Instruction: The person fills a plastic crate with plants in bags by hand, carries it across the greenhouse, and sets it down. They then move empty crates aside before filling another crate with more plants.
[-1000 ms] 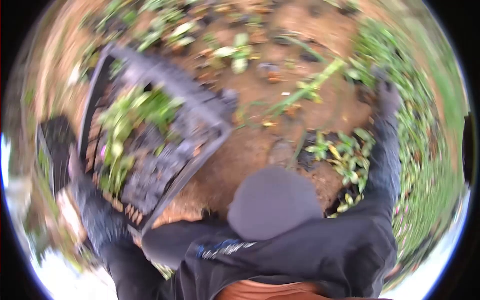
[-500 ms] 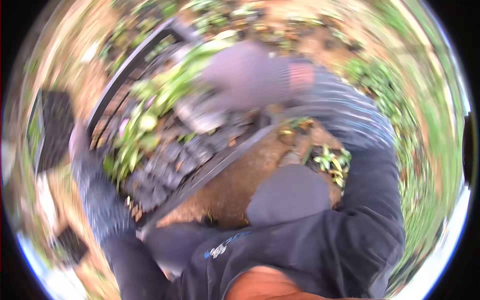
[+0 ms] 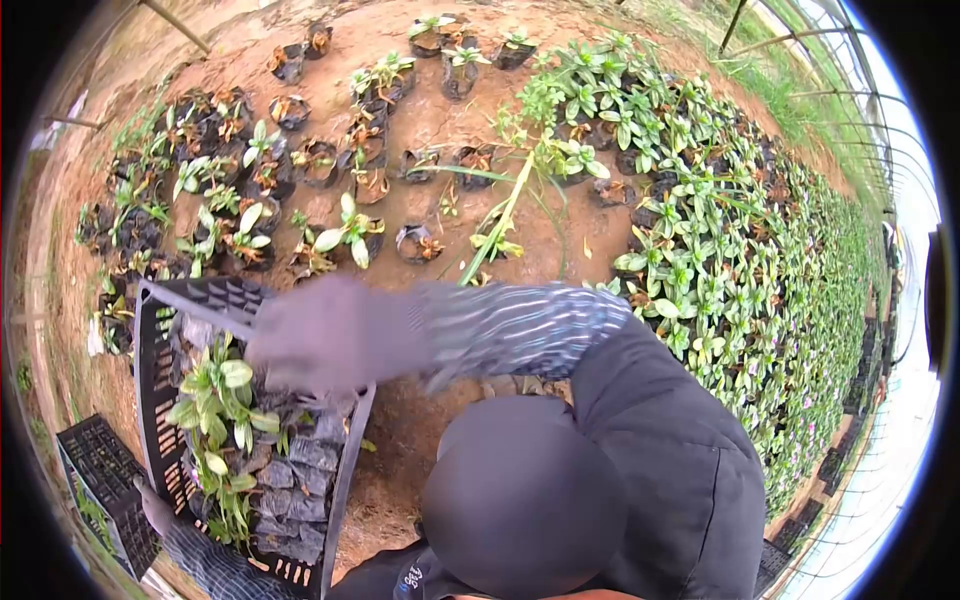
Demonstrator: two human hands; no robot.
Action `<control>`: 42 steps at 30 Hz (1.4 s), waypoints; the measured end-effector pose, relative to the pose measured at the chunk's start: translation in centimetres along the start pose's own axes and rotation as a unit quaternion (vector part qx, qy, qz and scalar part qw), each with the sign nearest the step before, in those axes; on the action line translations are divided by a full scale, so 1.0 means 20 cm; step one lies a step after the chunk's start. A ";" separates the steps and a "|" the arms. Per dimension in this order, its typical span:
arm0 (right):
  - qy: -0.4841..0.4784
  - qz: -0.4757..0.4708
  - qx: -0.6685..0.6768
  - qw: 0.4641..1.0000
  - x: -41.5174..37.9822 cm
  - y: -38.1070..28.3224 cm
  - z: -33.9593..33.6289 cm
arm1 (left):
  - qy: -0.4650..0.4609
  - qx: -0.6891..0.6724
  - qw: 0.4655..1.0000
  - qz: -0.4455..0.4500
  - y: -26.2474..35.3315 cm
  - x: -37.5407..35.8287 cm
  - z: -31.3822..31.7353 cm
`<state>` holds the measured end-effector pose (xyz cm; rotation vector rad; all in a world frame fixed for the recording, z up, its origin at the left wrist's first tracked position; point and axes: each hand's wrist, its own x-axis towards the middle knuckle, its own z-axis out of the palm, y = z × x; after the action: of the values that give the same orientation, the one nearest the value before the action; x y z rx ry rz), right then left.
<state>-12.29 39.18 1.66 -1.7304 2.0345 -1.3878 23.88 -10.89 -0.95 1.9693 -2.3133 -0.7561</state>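
A dark plastic crate with slotted walls stands at the left. Inside it, leafy seedlings lie with their black bagged root balls in rows. My right hand, gloved, is over the far right part of the crate and covers its rim there. Motion smears its fingers, and I cannot see whether it holds anything. At the crate's outer left side is my left hand, near the wall. Its fingers show too little to tell whether they grip the crate.
Potted seedlings stand densely at the right. Scattered black grow bags, several with dry leaves, sit on brown soil ahead. A long uprooted stalk lies among them. Another black crate is at the far left. My knee is close in front.
The view has swung and sharpened, showing more of the bed ahead. My right hand has moved from over the leaves to the crate's far right rim. The left stays at the crate's left side.
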 end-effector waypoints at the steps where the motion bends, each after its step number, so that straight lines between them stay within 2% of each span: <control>1: 0.083 0.069 -0.008 0.994 -0.07 0.13 -0.09 | 0.000 0.001 1.000 0.002 -0.04 0.01 0.00; 3: 0.256 0.207 -0.006 0.944 -0.26 0.50 -0.26 | 0.021 -0.062 0.995 0.074 -0.12 0.10 0.01; 4: 0.317 0.288 -0.099 0.898 -0.35 0.68 -0.39 | 0.021 -0.060 0.995 0.075 -0.10 0.08 0.01; 5: 0.372 0.325 -0.114 0.862 -0.48 0.90 -0.53 | 0.037 -0.059 0.995 0.073 -0.09 0.04 0.01; 6: 0.428 0.354 -0.190 0.810 -0.62 1.11 -0.66 | 0.053 -0.057 0.994 0.070 -0.07 0.01 0.02; 7: 0.439 0.345 -0.359 0.748 -0.77 1.32 -0.80 | 0.039 -0.106 0.991 0.069 -0.09 0.04 0.02; 8: 0.423 0.455 -0.333 0.709 -0.85 1.41 -0.92 | 0.039 -0.103 0.992 0.067 -0.10 0.02 0.02; 9: 0.360 0.560 -0.353 0.657 -0.87 1.43 -1.01 | 0.071 -0.025 0.995 0.060 -0.08 0.00 0.02; 10: 0.291 0.639 -0.328 0.632 -0.91 1.52 -1.09 | 0.103 0.053 0.992 0.054 -0.06 -0.02 0.02; 11: 0.242 0.683 -0.335 0.602 -0.93 1.64 -1.14 | 0.097 -0.083 0.991 -0.038 -0.01 -0.02 0.03; 12: 0.191 0.725 -0.340 0.569 -0.94 1.74 -1.16 | 0.100 -0.077 0.991 -0.039 0.01 -0.02 0.03; 14: 0.199 0.746 -0.284 0.568 -0.87 1.72 -1.21 | 0.089 -0.033 0.995 0.012 -0.12 0.09 -0.01; 15: 0.133 0.758 -0.269 0.579 -0.92 1.85 -1.26 | 0.083 -0.010 0.996 0.036 -0.19 0.15 -0.04; 16: 0.119 0.748 -0.290 0.585 -0.92 1.86 -1.24 | 0.075 0.012 0.995 0.060 -0.26 0.18 -0.07; 17: 0.125 0.736 -0.313 0.588 -0.90 1.84 -1.21 | 0.095 0.163 0.974 0.128 -0.31 0.19 -0.09; 18: 0.132 0.722 -0.337 0.590 -0.87 1.82 -1.19 | 0.110 0.307 0.925 0.193 -0.37 0.20 -0.10; 19: 0.129 0.722 -0.337 0.591 -0.89 1.84 -1.17 | 0.109 0.309 0.926 0.190 -0.36 0.19 -0.10; 21: 0.154 0.702 -0.353 0.599 -0.96 1.89 -1.15 | 0.059 0.190 0.974 0.107 -0.30 0.15 -0.08; 22: 0.154 0.699 -0.354 0.602 -0.97 1.87 -1.15 | 0.059 0.188 0.975 0.105 -0.32 0.18 -0.08; 24: 0.227 0.667 -0.366 0.608 -1.01 1.80 -1.11 | 0.091 0.173 0.976 0.098 -0.39 0.23 -0.10; 25: 0.250 0.642 -0.380 0.617 -1.03 1.76 -1.10 | 0.095 0.014 0.993 0.067 -0.32 0.17 -0.06; 26: 0.273 0.615 -0.392 0.627 -1.05 1.72 -1.09 | 0.075 0.039 0.988 0.131 -0.30 0.21 -0.04; 27: 0.265 0.569 -0.410 0.662 -1.07 1.71 -1.10 | 0.059 0.068 0.979 0.185 -0.35 0.21 -0.05; 28: 0.301 0.525 -0.453 0.655 -1.06 1.68 -1.06 | 0.049 0.117 0.975 0.182 -0.30 0.22 -0.04; 29: 0.259 0.453 -0.526 0.672 -1.10 1.71 -1.06 | 0.041 0.147 0.972 0.179 -0.28 0.25 -0.02; 30: 0.212 0.392 -0.607 0.657 -1.09 1.75 -1.06 | 0.034 0.151 0.974 0.166 -0.26 0.24 -0.01; 31: 0.098 0.300 -0.707 0.632 -1.04 1.69 -1.07 | 0.026 0.123 0.982 0.139 -0.25 0.22 0.00; 32: 0.148 0.371 -0.557 0.728 -0.96 1.64 -1.09 | 0.014 0.018 0.995 0.094 -0.25 0.19 0.01; 33: 0.093 0.207 -0.577 0.785 -0.82 1.49 -1.05 | 0.010 0.079 0.997 0.007 -0.04 0.04 0.03; 34: 0.113 0.231 -0.377 0.890 -0.55 1.16 -0.92 | 0.048 0.162 0.959 0.228 -0.21 0.16 0.03; 35: 0.077 0.192 -0.351 0.913 -0.35 0.94 -0.83 | 0.074 0.341 0.860 0.372 -0.27 0.21 0.02; 36: 0.043 0.151 -0.330 0.931 -0.19 0.76 -0.74 | -0.058 0.111 0.990 0.070 -0.01 0.04 0.03; 37: 0.081 0.244 -0.103 0.961 -0.03 0.61 -0.65 | 0.014 0.186 0.969 0.159 0.13 -0.15 0.04; 38: 0.097 0.332 0.127 0.929 0.11 0.49 -0.53 | -0.029 0.079 0.993 0.083 0.07 -0.07 0.04; 39: 0.073 0.310 0.141 0.937 0.24 0.37 -0.37 | -0.051 0.087 0.988 0.115 0.06 -0.09 0.00; 40: 0.013 0.131 0.062 0.989 0.33 0.23 -0.21 | -0.065 0.023 0.989 0.134 -0.04 -0.02 0.01; 41: -0.038 -0.052 -0.023 0.998 0.39 0.06 -0.07 | -0.028 0.042 0.985 0.165 -0.05 -0.12 0.01; 42: -0.072 -0.019 0.000 0.997 0.43 -0.14 0.08 | 0.006 0.059 0.978 0.199 -0.02 -0.21 0.00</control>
<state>-12.16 31.39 6.51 -1.8208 1.9363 -1.2350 25.09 -6.93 0.26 1.4591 -2.6734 -0.5813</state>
